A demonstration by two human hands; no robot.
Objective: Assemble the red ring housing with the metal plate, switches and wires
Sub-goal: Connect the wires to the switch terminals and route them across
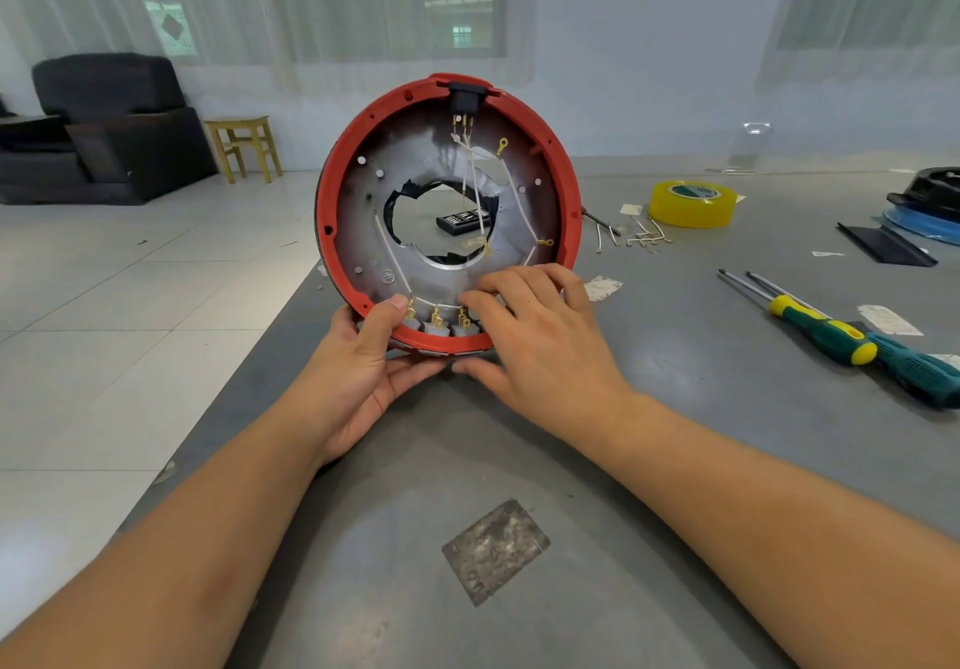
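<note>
A wide grey worktop [675, 408] fills the near and right side of the scene, with tiled floor off to the left. Standing on edge near the worktop's left border is the red ring housing [332, 190], tilted up toward the camera. Inside it sits the metal plate [358, 221], its torn centre hole edged in black. White wires [387, 252] cross the plate, running from a black socket [466, 96] at the top of the ring down to the switches [435, 324], 3 in a row with brass terminals, at the ring's near rim.

The left hand [358, 372] grips that near rim from below, thumb hooked over the red edge beside the leftmost switch, fingers curled under. The right hand [540, 335] lies over the lower right of the ring, fingers bent with their tips at the wires just above the switches; whether they pinch a wire cannot be told.

Far right, a yellow tape roll [693, 203] lies flat. Near it, loose wire pieces [644, 237] are scattered. Nearer on the right, 2 screwdrivers [831, 335] with green and yellow handles lie side by side.
</note>
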